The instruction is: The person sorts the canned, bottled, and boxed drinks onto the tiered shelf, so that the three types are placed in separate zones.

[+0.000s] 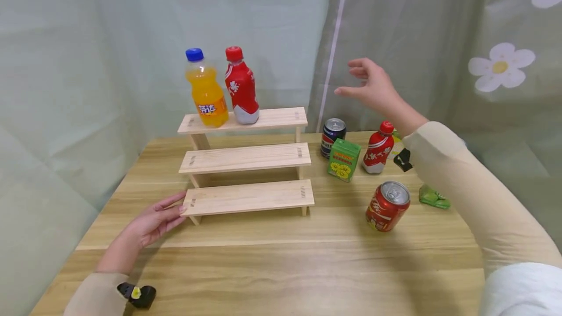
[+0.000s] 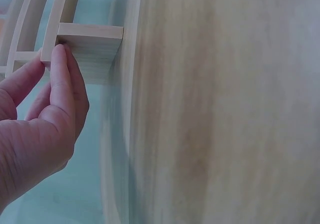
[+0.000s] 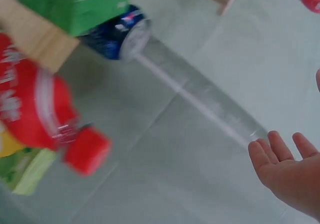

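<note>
My left hand (image 1: 153,219) pinches the left end of the lowest step of a three-tier wooden shelf (image 1: 248,196). In the left wrist view its thumb and fingers (image 2: 61,79) meet around the board's corner beside the leg. My right hand (image 1: 373,87) is raised in the air, fingers spread apart from the thumb, holding nothing. Below it stand a red bottle (image 1: 379,149), a dark blue can (image 1: 332,136) and a green carton (image 1: 344,160). On the top step are an orange soda bottle (image 1: 207,92) with a blue cap and another red bottle (image 1: 242,89).
A red can (image 1: 388,207) stands on the wooden table (image 1: 281,267), right of the shelf. Farther right lies a small green packet (image 1: 433,196). A yellow-green item (image 1: 397,143) is partly hidden behind the red bottle and right arm. Curtains (image 1: 263,18) hang behind the table.
</note>
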`<state>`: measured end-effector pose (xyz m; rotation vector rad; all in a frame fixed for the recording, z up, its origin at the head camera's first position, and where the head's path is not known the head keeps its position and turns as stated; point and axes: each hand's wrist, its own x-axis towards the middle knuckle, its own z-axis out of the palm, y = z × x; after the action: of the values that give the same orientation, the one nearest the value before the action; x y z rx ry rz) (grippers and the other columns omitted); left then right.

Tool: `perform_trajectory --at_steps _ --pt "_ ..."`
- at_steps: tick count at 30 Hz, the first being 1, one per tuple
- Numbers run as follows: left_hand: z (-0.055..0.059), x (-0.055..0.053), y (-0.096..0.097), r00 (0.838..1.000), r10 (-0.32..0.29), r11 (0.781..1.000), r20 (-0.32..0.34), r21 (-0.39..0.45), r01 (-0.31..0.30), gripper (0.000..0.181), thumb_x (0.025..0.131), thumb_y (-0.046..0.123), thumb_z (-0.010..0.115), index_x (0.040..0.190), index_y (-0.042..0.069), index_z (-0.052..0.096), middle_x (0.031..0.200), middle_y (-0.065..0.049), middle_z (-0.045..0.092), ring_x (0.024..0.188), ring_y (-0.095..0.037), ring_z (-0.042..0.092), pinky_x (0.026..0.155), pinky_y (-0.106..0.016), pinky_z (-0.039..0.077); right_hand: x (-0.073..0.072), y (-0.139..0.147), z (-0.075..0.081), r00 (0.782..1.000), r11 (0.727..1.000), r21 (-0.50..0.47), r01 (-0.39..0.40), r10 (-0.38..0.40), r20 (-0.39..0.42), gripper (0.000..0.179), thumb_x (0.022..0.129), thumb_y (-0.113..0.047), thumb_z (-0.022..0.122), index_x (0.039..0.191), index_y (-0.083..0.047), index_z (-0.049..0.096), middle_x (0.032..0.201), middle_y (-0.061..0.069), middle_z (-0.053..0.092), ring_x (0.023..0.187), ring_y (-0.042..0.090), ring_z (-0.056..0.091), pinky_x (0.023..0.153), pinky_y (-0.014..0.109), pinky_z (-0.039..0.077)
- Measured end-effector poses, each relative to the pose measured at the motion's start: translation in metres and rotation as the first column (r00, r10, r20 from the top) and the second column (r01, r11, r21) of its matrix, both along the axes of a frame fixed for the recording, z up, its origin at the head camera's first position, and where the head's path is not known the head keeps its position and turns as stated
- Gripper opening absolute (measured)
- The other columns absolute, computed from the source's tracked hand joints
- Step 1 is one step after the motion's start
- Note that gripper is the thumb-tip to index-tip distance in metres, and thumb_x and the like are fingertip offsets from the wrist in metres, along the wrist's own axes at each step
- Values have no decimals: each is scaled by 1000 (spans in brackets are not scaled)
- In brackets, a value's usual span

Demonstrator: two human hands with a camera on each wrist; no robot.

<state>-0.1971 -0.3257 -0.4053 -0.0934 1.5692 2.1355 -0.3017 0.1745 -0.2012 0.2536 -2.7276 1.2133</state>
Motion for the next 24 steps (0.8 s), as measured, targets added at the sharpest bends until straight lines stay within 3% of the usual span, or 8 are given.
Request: perform_trajectory --at_steps 9,24 --pt "-3 3 -2 1000 -6 1000 -10 9 6 39 97 2 50 104 35 70 104 7 65 96 -9 66 86 -20 56 11 39 -31 999 999 19 37 -37 22 83 85 -32 73 148 -7 25 149 19 35 136 37 33 114 53 31" --pt "2 1 3 999 31 999 25 -22 -31 37 95 2 54 101 35 71 101 6 65 94 -10 66 86 -22 57 22 96 -84 996 995 -52 85 -83 29 89 85 -33 72 149 -2 17 148 26 30 134 45 31 112 58 31"
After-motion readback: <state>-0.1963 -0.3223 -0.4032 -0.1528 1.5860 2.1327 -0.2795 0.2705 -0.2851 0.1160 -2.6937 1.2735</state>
